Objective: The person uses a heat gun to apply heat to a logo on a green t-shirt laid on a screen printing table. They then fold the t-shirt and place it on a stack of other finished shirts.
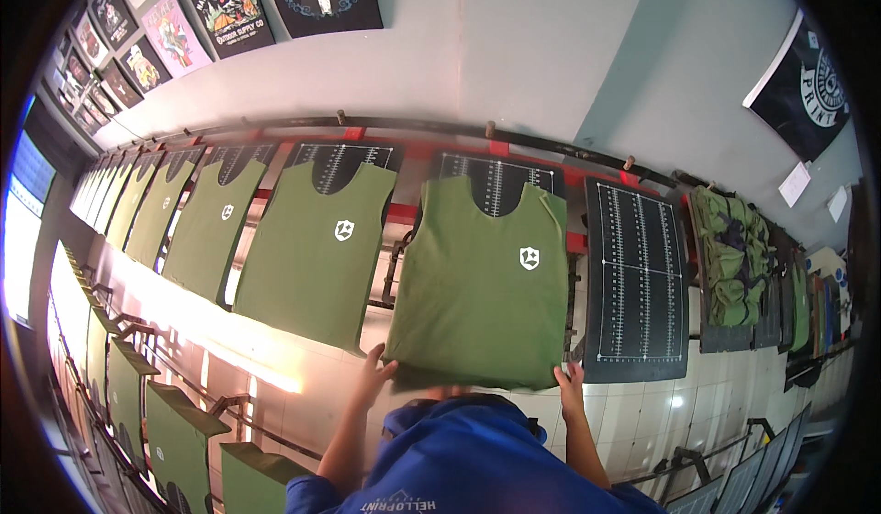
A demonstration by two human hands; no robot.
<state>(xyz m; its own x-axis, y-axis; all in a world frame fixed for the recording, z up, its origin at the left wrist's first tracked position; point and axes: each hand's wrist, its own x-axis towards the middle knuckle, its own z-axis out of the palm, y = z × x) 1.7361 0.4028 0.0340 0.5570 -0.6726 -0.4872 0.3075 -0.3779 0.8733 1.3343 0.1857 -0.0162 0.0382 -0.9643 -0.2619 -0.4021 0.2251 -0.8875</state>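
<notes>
A green sleeveless shirt panel (482, 284) with a small white shield print lies flat on a black ruled pallet (496, 179) in front of me. My left hand (374, 372) grips its lower left corner. At the lower right corner, my right hand (571, 384) holds the hem. Both hands pinch the bottom edge of the fabric. My blue sleeves and chest fill the lower middle of the view.
More green panels (317, 252) lie on pallets running off to the left. An empty black ruled pallet (636, 280) sits to the right, with a stack of green fabric (731, 257) beyond it. Another row of green-covered pallets (179, 441) runs at lower left. Printed posters hang on the wall.
</notes>
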